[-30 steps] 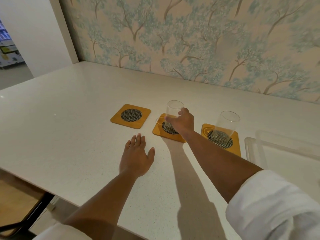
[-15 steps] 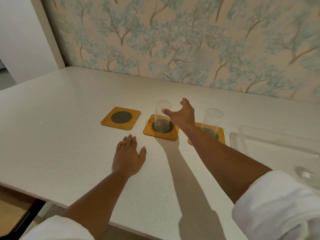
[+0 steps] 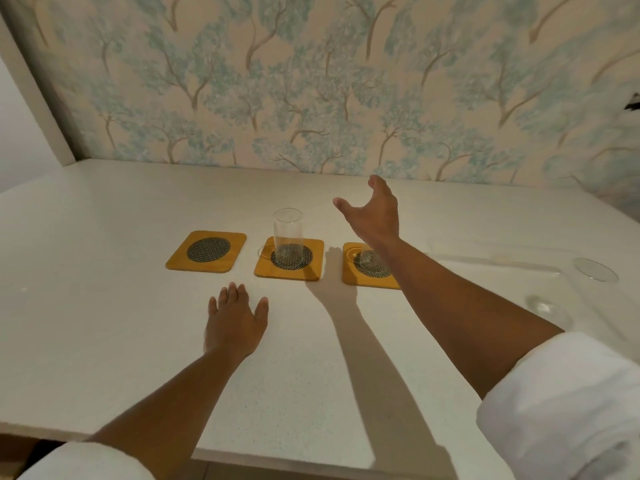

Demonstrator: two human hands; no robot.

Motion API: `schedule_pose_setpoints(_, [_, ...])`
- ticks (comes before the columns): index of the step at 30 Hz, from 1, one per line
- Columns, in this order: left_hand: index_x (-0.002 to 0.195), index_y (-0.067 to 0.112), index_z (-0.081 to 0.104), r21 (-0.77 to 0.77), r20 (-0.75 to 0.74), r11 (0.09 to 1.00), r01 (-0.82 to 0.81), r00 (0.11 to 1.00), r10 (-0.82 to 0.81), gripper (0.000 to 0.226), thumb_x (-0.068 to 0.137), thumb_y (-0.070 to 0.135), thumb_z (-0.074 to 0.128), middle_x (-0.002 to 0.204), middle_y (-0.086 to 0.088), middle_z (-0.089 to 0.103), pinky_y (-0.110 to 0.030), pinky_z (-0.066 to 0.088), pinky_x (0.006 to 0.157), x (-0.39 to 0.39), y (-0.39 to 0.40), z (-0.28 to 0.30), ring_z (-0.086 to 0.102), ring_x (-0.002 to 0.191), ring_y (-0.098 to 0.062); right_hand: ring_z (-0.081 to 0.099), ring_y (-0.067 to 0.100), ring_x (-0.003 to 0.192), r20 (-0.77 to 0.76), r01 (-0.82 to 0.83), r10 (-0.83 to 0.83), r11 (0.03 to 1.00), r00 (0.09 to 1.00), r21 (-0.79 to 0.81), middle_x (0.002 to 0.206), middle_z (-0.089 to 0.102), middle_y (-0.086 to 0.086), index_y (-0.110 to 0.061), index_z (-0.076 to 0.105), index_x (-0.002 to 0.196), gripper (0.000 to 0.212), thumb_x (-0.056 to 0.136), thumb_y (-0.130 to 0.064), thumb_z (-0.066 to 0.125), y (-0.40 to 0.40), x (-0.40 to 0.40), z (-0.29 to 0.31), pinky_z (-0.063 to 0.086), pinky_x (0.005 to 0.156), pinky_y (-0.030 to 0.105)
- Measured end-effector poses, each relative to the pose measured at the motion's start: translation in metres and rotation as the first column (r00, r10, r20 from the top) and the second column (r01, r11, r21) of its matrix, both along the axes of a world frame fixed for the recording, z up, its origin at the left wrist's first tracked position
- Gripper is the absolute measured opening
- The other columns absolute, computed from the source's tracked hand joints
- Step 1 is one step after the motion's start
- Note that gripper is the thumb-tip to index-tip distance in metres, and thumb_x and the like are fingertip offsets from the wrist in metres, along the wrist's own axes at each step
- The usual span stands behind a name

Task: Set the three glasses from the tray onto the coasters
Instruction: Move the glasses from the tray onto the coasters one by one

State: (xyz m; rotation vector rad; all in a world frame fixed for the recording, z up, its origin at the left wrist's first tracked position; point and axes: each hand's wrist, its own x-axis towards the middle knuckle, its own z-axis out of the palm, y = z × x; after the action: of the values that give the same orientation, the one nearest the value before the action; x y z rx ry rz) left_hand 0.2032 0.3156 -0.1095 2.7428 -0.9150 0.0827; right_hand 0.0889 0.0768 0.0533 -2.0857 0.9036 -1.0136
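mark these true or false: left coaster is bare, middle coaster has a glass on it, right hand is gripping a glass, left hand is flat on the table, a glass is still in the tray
1. The left square yellow coaster with the dark mesh centre is bare. True.
2. A clear cylindrical glass stands upright on the middle yellow coaster. True.
3. The right hand grips a glass. False: its fingers are spread and it holds nothing, raised above the white speckled table.
4. The left hand is lifted off the table. False: it lies flat, palm down.
5. The clear plastic tray holds no glass. False: a clear glass remains there.
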Motion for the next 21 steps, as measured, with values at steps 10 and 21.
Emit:
schedule_pose_setpoints(10, [0.151,0.021,0.03,-0.093,0.01,0.967,0.237,0.971,-0.237,0.079,0.092,0.07,0.012,0.158,0.0,0.029,-0.043,0.034,0.109,-0.056,-0.056,0.005,0.027,0.145,-0.023,0.035,0.022,0.14,0.114,0.268,-0.261,0.962,0.959,-0.053,0.151,0.038,0.007,-0.012,0.033,0.147,0.08,0.084,-0.047,0.07,-0.026,-0.052,0.004,0.034,0.104,0.031])
schedule_pose_setpoints(21, [0.152,0.022,0.03,-0.093,-0.01,0.92,0.38,0.924,-0.382,0.083,0.089,0.073,0.008,0.16,0.002,0.022,-0.042,0.029,0.114,-0.095,-0.101,0.004,0.02,0.147,-0.02,0.017,0.03,0.148,0.116,0.592,-0.585,0.805,0.803,-0.036,0.151,0.034,0.014,-0.002,0.034,0.142,0.074,0.086,-0.036,0.069,-0.069,-0.132,-0.013,0.027,0.116,0.048])
